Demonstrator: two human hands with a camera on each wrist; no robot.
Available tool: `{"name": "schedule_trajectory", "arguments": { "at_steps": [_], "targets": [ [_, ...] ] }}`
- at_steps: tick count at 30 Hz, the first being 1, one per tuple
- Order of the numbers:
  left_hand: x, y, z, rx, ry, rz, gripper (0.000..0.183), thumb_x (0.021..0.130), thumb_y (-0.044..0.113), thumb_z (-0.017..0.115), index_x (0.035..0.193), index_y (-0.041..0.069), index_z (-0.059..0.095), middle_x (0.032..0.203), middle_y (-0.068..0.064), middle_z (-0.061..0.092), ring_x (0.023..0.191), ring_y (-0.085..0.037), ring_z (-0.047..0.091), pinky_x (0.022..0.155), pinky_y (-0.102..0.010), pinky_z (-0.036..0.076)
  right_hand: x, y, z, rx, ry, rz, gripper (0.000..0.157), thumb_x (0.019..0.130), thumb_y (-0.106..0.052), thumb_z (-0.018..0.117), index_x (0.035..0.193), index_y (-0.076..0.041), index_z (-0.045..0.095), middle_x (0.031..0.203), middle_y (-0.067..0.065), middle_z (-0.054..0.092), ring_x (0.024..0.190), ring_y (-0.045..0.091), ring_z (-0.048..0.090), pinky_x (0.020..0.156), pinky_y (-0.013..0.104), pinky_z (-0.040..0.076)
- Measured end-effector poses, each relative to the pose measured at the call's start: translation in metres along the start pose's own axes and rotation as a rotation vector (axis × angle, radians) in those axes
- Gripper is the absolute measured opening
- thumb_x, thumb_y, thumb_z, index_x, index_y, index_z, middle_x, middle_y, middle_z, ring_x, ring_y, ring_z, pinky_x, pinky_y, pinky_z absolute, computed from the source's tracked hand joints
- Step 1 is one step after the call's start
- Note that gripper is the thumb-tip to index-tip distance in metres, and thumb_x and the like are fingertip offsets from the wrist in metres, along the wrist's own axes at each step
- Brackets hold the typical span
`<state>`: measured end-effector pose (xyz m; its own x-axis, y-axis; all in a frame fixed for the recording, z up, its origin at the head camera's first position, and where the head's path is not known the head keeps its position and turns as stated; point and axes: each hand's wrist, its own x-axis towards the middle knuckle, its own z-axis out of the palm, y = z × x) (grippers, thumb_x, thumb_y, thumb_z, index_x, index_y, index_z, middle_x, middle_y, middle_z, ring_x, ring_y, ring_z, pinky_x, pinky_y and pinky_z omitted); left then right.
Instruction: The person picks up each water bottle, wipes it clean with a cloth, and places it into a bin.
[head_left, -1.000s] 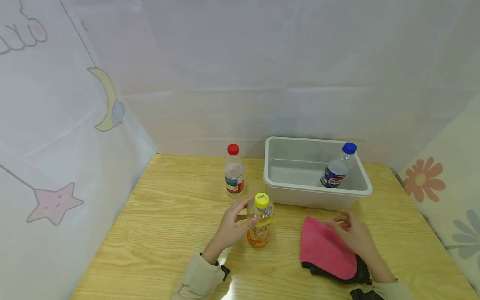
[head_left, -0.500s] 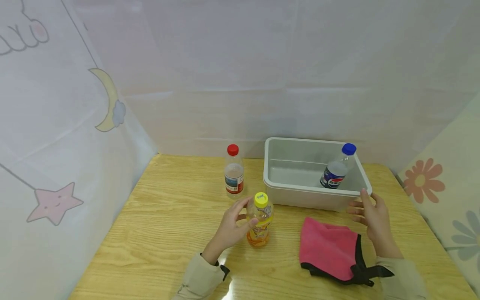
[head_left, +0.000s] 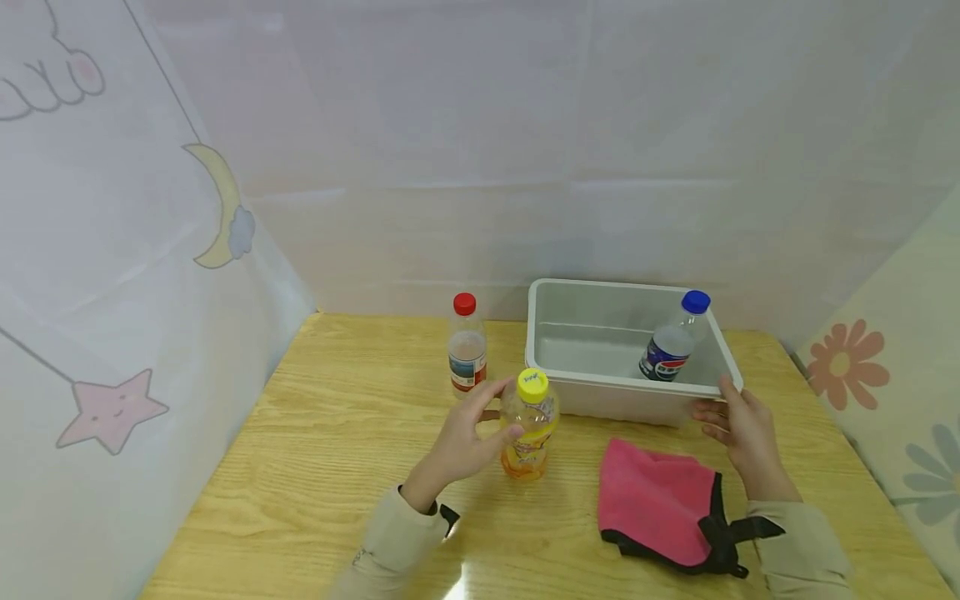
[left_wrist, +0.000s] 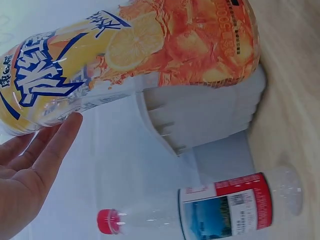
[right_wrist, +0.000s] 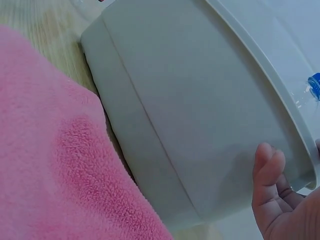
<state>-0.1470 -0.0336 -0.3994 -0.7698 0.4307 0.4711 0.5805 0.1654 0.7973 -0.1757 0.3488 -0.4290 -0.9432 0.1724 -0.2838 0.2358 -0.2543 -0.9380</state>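
Note:
My left hand (head_left: 465, 443) grips a plastic bottle of iced tea (head_left: 529, 433) with a yellow cap, thumb on the near side and fingers round the back. In the left wrist view the orange-and-yellow label with a lemon slice fills the top. The bottle seems slightly raised off the table. My right hand (head_left: 750, 429) holds the near right corner of a light grey plastic bin (head_left: 615, 400), thumb on the rim and fingers against the outer wall. Inside the bin, at its right end, a Pepsi bottle (head_left: 670, 346) with a blue cap leans.
A clear bottle (head_left: 467, 358) with a red cap stands left of the bin, just behind my left hand. A folded pink cloth (head_left: 656, 500) with black edging lies in front of the bin, beside my right forearm. A pale curtain (head_left: 450, 150) borders the wooden table (head_left: 315, 467).
My right hand has left the pink cloth and moved up and right to the bin's corner. My left hand has moved the iced tea bottle slightly up and right.

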Motion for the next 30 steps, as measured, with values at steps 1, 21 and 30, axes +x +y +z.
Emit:
{"name": "schedule_trajectory", "arguments": {
  "at_steps": [1,21,30],
  "targets": [
    [0.003,0.002,-0.001,0.003,-0.004,0.012,0.062,0.089,0.045,0.053,0.134,0.003,0.043,0.12,-0.011,0.054,0.109,-0.025,0.051,0.081,-0.034,0.053,0.0,0.0,0.0,0.003,-0.001,-0.006,0.039,0.09,-0.045,0.051,0.112,-0.015,0.04,0.071,-0.003,0.067,0.064,0.009,0.065,0.056,0.023,0.054],
    [0.074,0.04,-0.025,0.036,-0.008,0.192,0.071,0.088,0.053,0.048,0.131,-0.004,0.043,0.116,-0.018,0.055,0.102,-0.027,0.054,0.076,-0.028,0.054,0.002,0.003,-0.006,0.007,-0.061,-0.063,0.034,0.092,-0.04,0.051,0.11,-0.013,0.042,0.072,-0.004,0.068,0.067,0.008,0.066,0.059,0.022,0.054],
    [0.113,0.053,-0.029,0.014,-0.042,0.233,0.059,0.092,0.037,0.054,0.133,-0.003,0.042,0.117,-0.018,0.055,0.104,-0.025,0.053,0.08,-0.025,0.052,0.004,0.006,-0.005,0.012,-0.042,-0.09,0.035,0.092,-0.039,0.052,0.11,-0.01,0.043,0.071,-0.003,0.067,0.066,0.009,0.066,0.058,0.022,0.054]
  ]
}}
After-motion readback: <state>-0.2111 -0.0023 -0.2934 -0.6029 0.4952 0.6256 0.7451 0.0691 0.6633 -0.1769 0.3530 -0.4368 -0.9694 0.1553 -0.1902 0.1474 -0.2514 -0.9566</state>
